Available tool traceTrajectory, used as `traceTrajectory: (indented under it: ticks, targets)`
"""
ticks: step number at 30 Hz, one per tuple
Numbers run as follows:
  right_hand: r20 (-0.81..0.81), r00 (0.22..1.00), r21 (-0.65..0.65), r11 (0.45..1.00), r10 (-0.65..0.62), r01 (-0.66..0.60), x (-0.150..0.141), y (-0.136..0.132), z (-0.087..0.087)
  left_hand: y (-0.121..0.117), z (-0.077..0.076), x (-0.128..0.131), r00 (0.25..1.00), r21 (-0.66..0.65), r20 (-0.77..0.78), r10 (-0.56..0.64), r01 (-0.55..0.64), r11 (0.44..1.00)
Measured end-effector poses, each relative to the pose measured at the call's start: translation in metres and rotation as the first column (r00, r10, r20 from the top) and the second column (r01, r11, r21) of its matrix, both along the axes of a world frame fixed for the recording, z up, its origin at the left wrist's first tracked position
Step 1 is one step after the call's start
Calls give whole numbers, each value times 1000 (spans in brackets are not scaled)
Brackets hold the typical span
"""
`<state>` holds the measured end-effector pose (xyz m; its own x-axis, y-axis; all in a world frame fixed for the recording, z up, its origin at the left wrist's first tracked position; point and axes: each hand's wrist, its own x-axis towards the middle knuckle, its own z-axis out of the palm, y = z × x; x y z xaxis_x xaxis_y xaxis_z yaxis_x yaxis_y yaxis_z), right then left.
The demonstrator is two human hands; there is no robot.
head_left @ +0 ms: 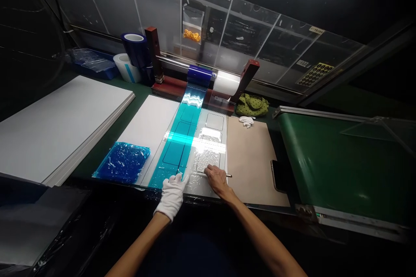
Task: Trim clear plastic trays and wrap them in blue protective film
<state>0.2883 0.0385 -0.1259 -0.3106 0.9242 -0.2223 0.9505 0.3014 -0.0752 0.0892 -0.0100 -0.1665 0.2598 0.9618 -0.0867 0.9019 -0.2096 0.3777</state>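
My left hand point(172, 194), in a white cotton glove, rests on a teal-blue plastic film point(177, 147) near its front end. The film runs from a blue roll point(199, 75) down across a pale panel with rounded-rectangle outlines point(212, 122). My right hand point(217, 180), bare, grips a slim pen-like tool point(226, 175) with its point reaching left over the panel. Beneath that hand lies a clear, wrinkled film point(204, 162) with bubbles. Glare hides some of the panel's surface.
A crumpled blue film point(121, 162) lies on a white sheet point(149, 123) to the left, beside a white board stack point(61, 125). Brown paper point(250, 160), a phone point(276, 175) and a green conveyor point(341, 164) lie right. A spare glove point(247, 121) sits beyond.
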Motion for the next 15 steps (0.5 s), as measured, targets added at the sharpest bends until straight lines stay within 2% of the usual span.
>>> traceTrajectory:
  ticks: [4, 9, 12, 15]
  targets:
    - [41, 997, -2, 998, -67, 67, 35, -14, 5, -21, 2, 3, 998, 38, -35, -49, 50, 998]
    - [96, 978, 16, 983, -185, 184, 79, -35, 14, -32, -8, 5, 981, 61, -11, -196, 196, 979]
    - [110, 960, 43, 966, -258, 254, 97, -53, 20, -29, -12, 4, 979, 84, 11, -202, 200, 976]
    - [48, 936, 88, 935, -349, 344, 104, -72, 26, -28, -7, 2, 983, 104, 37, -179, 174, 979]
